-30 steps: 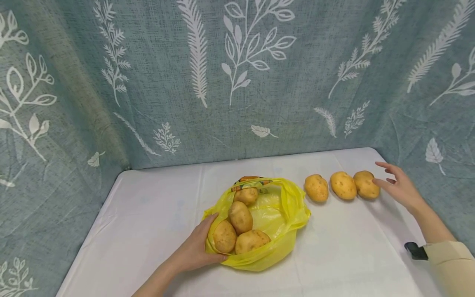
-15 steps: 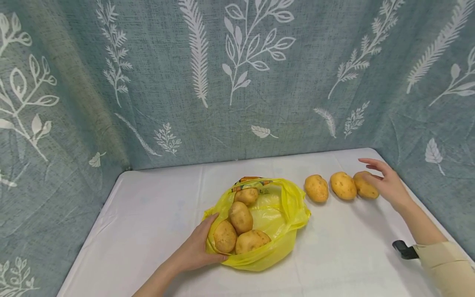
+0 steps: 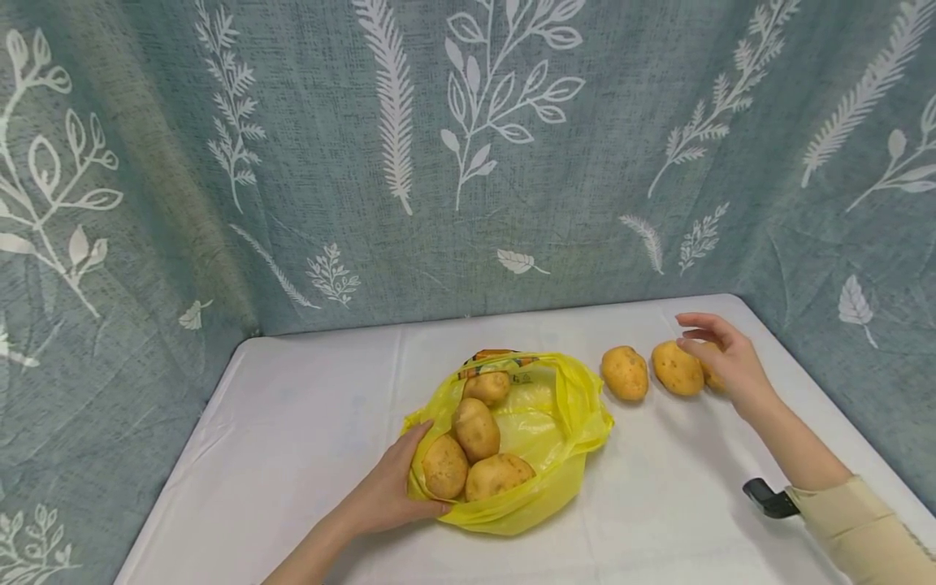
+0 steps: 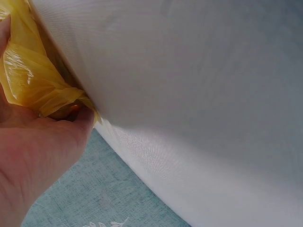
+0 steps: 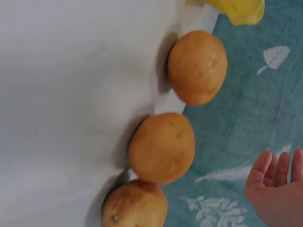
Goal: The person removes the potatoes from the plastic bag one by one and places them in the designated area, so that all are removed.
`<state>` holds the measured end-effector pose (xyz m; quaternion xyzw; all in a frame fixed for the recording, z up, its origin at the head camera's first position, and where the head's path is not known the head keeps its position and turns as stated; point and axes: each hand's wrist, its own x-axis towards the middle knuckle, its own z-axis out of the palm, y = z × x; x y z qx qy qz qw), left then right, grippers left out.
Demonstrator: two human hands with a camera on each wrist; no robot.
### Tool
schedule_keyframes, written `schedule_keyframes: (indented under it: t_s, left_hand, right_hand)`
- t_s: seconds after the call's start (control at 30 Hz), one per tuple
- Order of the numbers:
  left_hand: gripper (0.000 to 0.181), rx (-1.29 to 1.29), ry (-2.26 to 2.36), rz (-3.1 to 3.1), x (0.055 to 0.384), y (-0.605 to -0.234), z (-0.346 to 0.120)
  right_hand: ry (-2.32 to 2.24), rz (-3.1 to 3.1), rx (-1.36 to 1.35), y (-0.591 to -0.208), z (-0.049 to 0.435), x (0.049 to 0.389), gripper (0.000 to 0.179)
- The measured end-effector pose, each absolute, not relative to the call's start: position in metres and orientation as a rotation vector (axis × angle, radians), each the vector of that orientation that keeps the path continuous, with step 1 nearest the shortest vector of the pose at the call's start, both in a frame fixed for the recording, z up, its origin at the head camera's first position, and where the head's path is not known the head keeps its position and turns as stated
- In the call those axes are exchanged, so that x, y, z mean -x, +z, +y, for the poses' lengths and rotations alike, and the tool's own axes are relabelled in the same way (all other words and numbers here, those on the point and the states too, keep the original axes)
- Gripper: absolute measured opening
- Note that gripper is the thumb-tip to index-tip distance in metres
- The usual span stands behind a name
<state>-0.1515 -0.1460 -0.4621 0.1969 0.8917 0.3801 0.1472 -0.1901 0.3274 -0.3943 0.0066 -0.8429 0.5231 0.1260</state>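
My left hand point(image 3: 389, 489) holds the left side of a crumpled yellow plastic bag point(image 3: 530, 513), thumb near the front and fingers farther back; the left wrist view shows the plastic point(image 4: 35, 78) against them. Inside the mouth of the bag lie several potatoes point(image 3: 475, 431). To its right, three potatoes stand in a row: a left one point(image 3: 625, 374), a middle one point(image 3: 677, 369) and a right one point(image 3: 712, 379), largely hidden behind my right hand point(image 3: 734, 367). That hand hovers over the row with fingers loosely bent and nothing in them. In the right wrist view the potatoes point(image 5: 162, 148) are apart from the hand point(image 5: 277, 198).
A white cloth point(image 3: 307, 414) covers the table. Grey-green curtains point(image 3: 431, 268) with white leaf prints hang behind it and at both sides. A black strap piece point(image 3: 771, 498) sticks out from the right wrist at the sleeve point(image 3: 851, 520).
My right hand has moved left, from beside the right potato to above it and near the middle one. The left hand, the bag and the potatoes stay in place.
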Motion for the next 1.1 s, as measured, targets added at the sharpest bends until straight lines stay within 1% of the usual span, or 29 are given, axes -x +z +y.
schedule_keyframes:
  t_s: [0.17,0.4,0.6,0.73,0.93,1.1]
  left_hand:
    - [0.111,-0.559,1.083,2.575,0.151,-0.463,-0.146]
    - [0.113,-0.543,1.062,2.591,0.151,-0.465,-0.146]
    - [0.112,-0.548,1.063,2.59,0.151,-0.466,-0.146]
    - [0.112,-0.54,1.057,2.583,0.151,-0.465,-0.146]
    - [0.111,-0.527,1.06,2.574,0.152,-0.464,-0.146]
    - [0.111,-0.528,1.069,2.572,0.152,-0.463,-0.145]
  right_hand:
    - [1.606,-2.445,-0.01,-0.394,0.311,0.19,0.036]
    - [1.822,-2.351,-0.102,-0.394,0.285,0.19,0.027]
    - [1.934,-2.347,-0.107,-0.393,0.26,0.189,0.024]
    - [2.004,-2.324,-0.168,-0.396,0.246,0.188,0.023]
    - [2.05,-2.329,-0.218,-0.399,0.228,0.186,0.026]
    - [2.088,-2.354,-0.236,-0.401,0.214,0.185,0.034]
